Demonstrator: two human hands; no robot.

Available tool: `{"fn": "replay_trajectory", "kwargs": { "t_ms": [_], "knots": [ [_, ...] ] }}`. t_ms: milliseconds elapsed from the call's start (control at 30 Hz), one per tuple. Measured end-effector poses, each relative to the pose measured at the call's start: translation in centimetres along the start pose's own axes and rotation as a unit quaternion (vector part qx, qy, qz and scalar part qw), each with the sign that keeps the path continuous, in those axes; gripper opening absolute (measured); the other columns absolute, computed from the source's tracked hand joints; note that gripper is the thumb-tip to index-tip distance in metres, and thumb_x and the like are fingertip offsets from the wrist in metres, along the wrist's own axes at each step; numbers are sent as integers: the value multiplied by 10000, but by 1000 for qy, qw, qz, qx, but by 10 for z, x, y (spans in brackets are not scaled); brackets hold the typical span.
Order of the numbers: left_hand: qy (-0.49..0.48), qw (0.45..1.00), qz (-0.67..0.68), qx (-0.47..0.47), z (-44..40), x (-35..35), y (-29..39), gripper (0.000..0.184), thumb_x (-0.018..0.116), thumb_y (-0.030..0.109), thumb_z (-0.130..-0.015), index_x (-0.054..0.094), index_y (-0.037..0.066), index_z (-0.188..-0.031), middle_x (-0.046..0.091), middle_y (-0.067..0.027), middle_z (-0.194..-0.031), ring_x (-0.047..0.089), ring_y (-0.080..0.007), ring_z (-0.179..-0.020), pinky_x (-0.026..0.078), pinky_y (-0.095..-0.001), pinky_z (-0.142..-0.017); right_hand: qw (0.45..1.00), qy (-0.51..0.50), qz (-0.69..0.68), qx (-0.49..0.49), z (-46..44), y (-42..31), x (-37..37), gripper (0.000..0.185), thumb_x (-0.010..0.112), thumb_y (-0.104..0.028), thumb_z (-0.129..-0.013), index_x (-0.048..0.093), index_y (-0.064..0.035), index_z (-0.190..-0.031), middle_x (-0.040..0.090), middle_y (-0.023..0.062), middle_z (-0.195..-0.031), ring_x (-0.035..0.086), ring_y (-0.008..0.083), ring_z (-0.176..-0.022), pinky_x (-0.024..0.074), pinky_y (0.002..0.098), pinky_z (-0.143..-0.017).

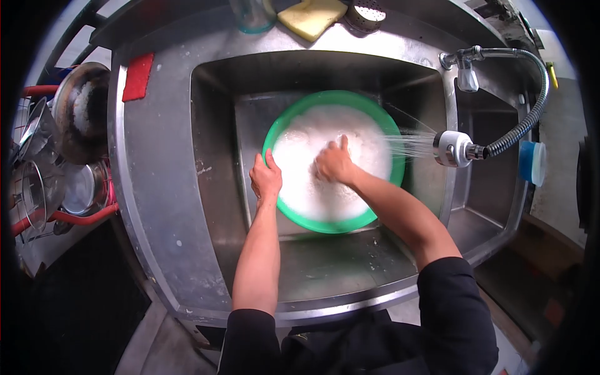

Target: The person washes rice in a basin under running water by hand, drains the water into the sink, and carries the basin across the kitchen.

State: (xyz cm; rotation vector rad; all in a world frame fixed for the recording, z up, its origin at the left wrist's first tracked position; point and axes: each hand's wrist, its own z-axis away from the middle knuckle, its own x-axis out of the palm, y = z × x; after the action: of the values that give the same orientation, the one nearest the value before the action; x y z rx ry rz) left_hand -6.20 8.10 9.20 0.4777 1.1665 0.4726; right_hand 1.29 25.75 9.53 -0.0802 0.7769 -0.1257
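Observation:
A round green basin (pixel 334 98) sits in the large sink, filled with cloudy white contents (pixel 306 197); I cannot make out whether that is foam, milky water or something finer in it. My left hand (pixel 265 176) grips the basin's left rim, thumb over the edge and fingers down the outside. Inside the basin, my right hand (pixel 334 164) is dipped into the white contents. Its fingers are partly covered and blurred, so their closing cannot be told. From the right, a white spray head (pixel 452 149) sends jets of water into the basin.
A metal hose (pixel 537 103) runs from the tap (pixel 467 75) to the spray head. A yellow sponge (pixel 311 17) and a red scouring pad (pixel 138 77) lie on the sink surround. Pans and strainers (pixel 37 187) crowd the left rack. A smaller sink (pixel 484 169) adjoins on the right.

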Motion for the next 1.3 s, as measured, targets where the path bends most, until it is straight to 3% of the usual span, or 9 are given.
{"fn": "replay_trajectory", "kwargs": {
  "t_ms": [100, 200, 233, 500, 633, 833, 1033, 1133, 1300],
  "knots": [
    [-2, 1000, -8, -9, -1, 3, -6, 393, 438, 376, -991, 558, 12, -902, 632, -273, -792, 581, -514, -800, 437, -585, -696, 966, 230, -110, 49, 62, -3, 49, 278, 584, -239, -804, 686, -204, -1060, 501, 166, -1309, 375, 463, -1285, 195, 804, -983],
    [-7, 1000, 4, -15, -2, 6, -8, 382, 443, 361, -992, 551, 7, -899, 625, -274, -761, 582, -514, -781, 434, -590, -690, 953, 236, -111, 153, 50, 7, 85, 299, 581, -236, -795, 684, -179, -1069, 488, 209, -1316, 385, 488, -1273, 234, 793, -966],
    [-6, 1000, 9, -13, 0, 7, -7, 381, 445, 356, -992, 549, 3, -893, 621, -275, -750, 581, -514, -772, 434, -590, -686, 941, 298, -94, 127, 1, 37, 180, 334, 568, -243, -791, 685, -149, -1088, 492, 258, -1310, 405, 497, -1255, 267, 764, -956],
    [37, 999, 20, 28, -4, 14, -12, 359, 442, 323, -998, 562, 1, -892, 610, -272, -738, 575, -508, -755, 420, -576, -716, 930, 35, -347, 115, -75, 31, 95, 626, 596, -432, -828, 508, -77, -1335, 472, 196, -1390, 423, 327, -1305, 336, 435, -1096],
    [49, 997, 37, 49, -1, 17, -16, 363, 444, 329, -997, 549, 1, -886, 608, -269, -731, 575, -506, -752, 425, -576, -687, 971, 118, -198, 69, 13, 27, 92, 590, 605, -415, -834, 537, -58, -1300, 542, 220, -1298, 502, 322, -1237, 400, 420, -1052],
    [35, 998, 24, 50, -5, 19, -21, 373, 447, 358, -995, 533, 11, -889, 612, -266, -710, 582, -511, -736, 440, -584, -657, 973, 18, -211, 91, -81, 61, 171, 441, 566, -378, -862, 595, -61, -1166, 613, 206, -1055, 597, 356, -999, 475, 450, -898],
    [38, 998, 34, 46, -7, 17, -17, 358, 444, 307, -1000, 547, -8, -865, 593, -258, -676, 563, -499, -686, 428, -552, -674, 942, 262, -209, 12, -59, 55, 91, 322, 564, -322, -863, 652, -25, -952, 630, 203, -755, 624, 379, -751, 495, 495, -743],
    [36, 998, 15, 44, -9, 17, -17, 364, 443, 315, -1000, 541, -5, -856, 595, -261, -683, 558, -506, -704, 420, -560, -719, 917, 126, -370, 73, -4, 41, 7, 392, 563, -235, -861, 574, 12, -1164, 591, 264, -1111, 593, 422, -974, 500, 483, -844],
    [13, 999, 27, 17, -7, 16, -18, 356, 438, 314, -1001, 540, 2, -864, 600, -257, -692, 553, -514, -722, 418, -556, -754, 957, 284, 23, -55, -21, 74, -1, 508, 648, -315, -812, 498, -25, -1201, 442, 248, -1342, 557, 515, -979, 501, 481, -807]
  ]
}}
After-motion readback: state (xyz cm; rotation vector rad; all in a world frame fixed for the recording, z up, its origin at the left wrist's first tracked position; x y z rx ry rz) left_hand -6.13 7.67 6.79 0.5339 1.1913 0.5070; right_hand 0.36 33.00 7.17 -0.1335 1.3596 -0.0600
